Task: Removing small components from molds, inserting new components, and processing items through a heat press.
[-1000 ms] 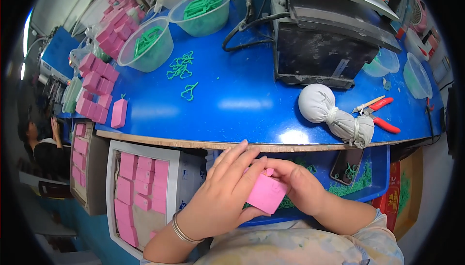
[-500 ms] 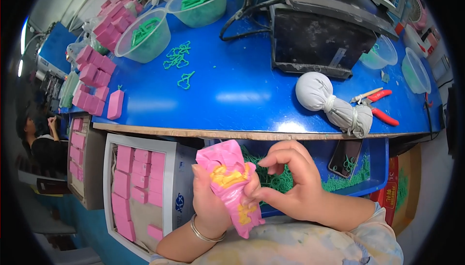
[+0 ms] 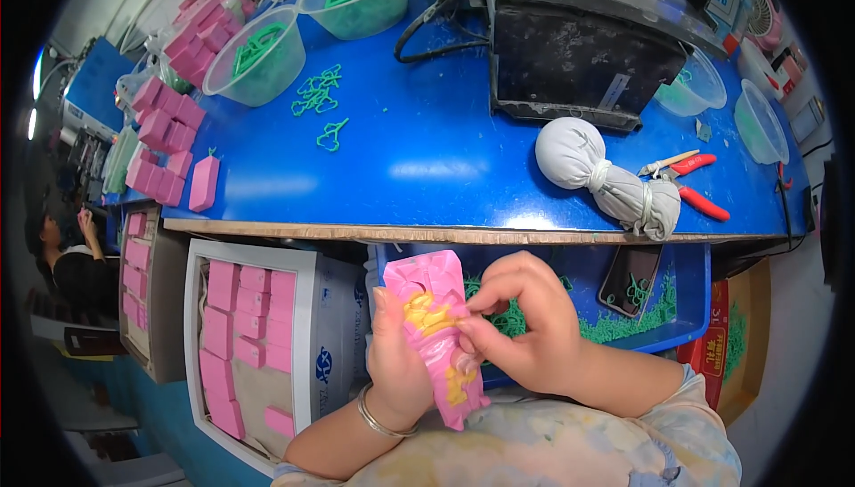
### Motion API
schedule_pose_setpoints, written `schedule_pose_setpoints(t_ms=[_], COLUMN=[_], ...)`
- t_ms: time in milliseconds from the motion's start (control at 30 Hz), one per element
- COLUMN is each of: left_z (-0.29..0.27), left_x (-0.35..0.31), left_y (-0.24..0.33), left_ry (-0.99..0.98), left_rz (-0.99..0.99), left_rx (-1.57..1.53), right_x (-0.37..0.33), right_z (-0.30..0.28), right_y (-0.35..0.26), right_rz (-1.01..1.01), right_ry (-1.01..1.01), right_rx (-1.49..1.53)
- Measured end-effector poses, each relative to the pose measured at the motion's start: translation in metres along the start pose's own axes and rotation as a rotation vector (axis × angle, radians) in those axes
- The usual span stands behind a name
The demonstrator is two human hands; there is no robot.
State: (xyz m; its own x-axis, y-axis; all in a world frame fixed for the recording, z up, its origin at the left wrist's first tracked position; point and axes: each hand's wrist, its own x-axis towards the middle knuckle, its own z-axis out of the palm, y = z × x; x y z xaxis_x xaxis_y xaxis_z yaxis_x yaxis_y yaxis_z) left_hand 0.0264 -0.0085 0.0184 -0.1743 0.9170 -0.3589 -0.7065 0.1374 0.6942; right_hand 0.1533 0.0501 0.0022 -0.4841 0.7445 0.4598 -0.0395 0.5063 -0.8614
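Two hands: the left hand (image 3: 398,364) and right hand (image 3: 521,327) meet low and near, just under the table's front edge, both closed on one soft pink pouch with yellow markings (image 3: 436,331).
Grip: left palm wraps the pouch from behind, thumb along its left side; right fingertips (image 3: 470,337) pinch its middle; the upper end sticks up free above both hands.
Packages: flat pink packets stand in rows in a white open carton (image 3: 254,331) to the near left; more pink packets (image 3: 169,144) are stacked along the table's left edge, one alone nearest the front.
Bowls: two clear plastic bowls of green loops (image 3: 294,28) sit far left; loose green plastic loops (image 3: 319,104) lie beside them.
Table: the blue worktop (image 3: 427,166) has open room in its middle; a black machine (image 3: 588,60) fills the far side.
Right side: a white tied cloth bundle (image 3: 606,180) lies touching red-handled snips (image 3: 690,184).
Below: a blue tray with green scraps (image 3: 623,309) sits behind the hands.
Far left: another person (image 3: 62,255) sits well apart.
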Motion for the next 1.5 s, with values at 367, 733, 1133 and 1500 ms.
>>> schedule_pose_setpoints(t_ms=[367, 733, 1133, 1500], left_z=[-0.017, -0.018, -0.027, -0.029], left_x=[0.008, 0.016, 0.008, 0.005], left_y=[-0.015, 0.016, 0.015, 0.013], left_ry=[-0.118, -0.219, -0.289, -0.21], left_rz=[0.316, 0.519, 0.255, 0.145], left_rx=[0.277, 0.58, 0.526, 0.443], right_x=[0.006, -0.007, -0.009, -0.008], right_z=[-0.005, -0.001, -0.004, -0.01], right_y=[0.006, 0.013, 0.012, 0.008], right_rz=[0.098, 0.21, 0.262, 0.647], right_ry=[-0.112, -0.075, -0.073, -0.131], right_rx=[0.108, 0.192, 0.288, 0.533])
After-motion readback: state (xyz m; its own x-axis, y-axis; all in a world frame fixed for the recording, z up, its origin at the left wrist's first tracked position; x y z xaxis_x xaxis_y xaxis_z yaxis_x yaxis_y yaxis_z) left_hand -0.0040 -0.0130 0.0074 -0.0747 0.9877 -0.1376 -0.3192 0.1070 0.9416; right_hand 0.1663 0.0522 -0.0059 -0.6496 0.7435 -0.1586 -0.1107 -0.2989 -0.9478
